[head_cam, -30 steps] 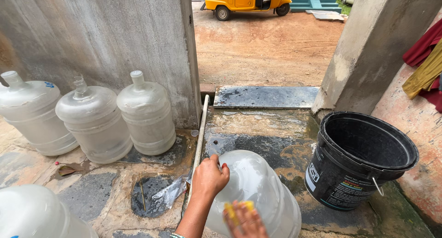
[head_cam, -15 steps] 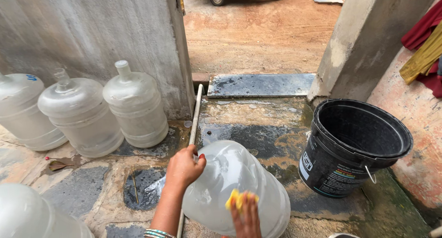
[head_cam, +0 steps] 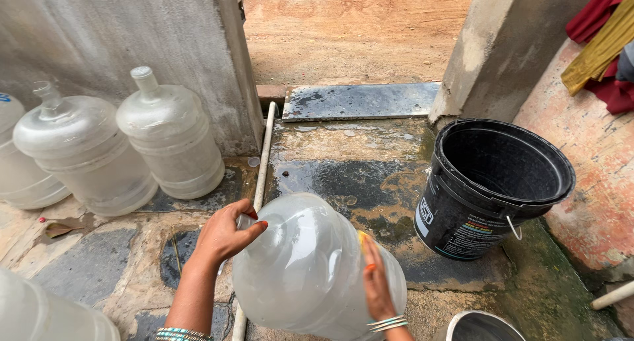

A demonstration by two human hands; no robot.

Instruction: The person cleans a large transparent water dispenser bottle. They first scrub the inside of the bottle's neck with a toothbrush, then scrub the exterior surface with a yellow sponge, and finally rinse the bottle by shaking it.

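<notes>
Clear water jug [head_cam: 310, 268] lies tilted on its side over the wet stone floor [head_cam: 343, 176], between both hands — left hand [head_cam: 224, 232] closed in a grip around its neck, right hand [head_cam: 376, 278] pressed flat on its side. Black bucket [head_cam: 492, 182] stands just beside.

Left hand [head_cam: 228, 235], lower centre-left of the frame: forearm rising from the bottom edge, bangles at the wrist, fingers curled closed with the thumb extended rightward. Right hand [head_cam: 375, 281], lower centre: palm turned inward, fingers extended upward, thin bangles at the wrist.
</notes>
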